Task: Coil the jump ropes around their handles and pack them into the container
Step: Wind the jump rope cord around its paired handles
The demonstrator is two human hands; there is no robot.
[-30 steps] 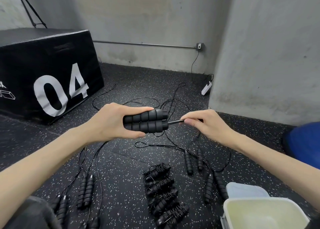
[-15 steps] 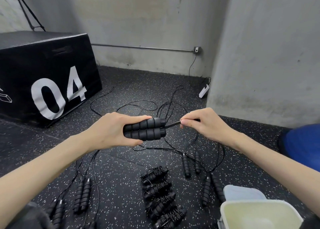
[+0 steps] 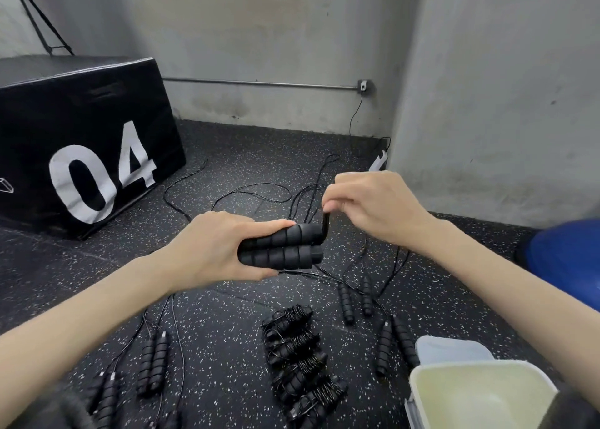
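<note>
My left hand (image 3: 214, 246) grips a pair of black foam jump-rope handles (image 3: 285, 248), held side by side and pointing right. My right hand (image 3: 370, 206) pinches the thin black rope (image 3: 326, 220) just above the handles' right end, bent upward. Several coiled jump ropes (image 3: 300, 360) lie in a row on the floor below. Loose handle pairs lie at the lower left (image 3: 152, 362) and the lower right (image 3: 394, 342). The open white container (image 3: 418, 384) stands at the bottom right, with nothing visible inside.
A black box marked 04 (image 3: 84, 142) stands at the left. Loose ropes (image 3: 253, 194) trail across the speckled floor toward the wall. A clear lid (image 3: 454, 347) lies behind the container. A blue ball (image 3: 571, 259) sits at the right edge.
My right hand has lifted and brought the rope up over the handles' end, where it was pulled out sideways before. Both hands have shifted slightly right.
</note>
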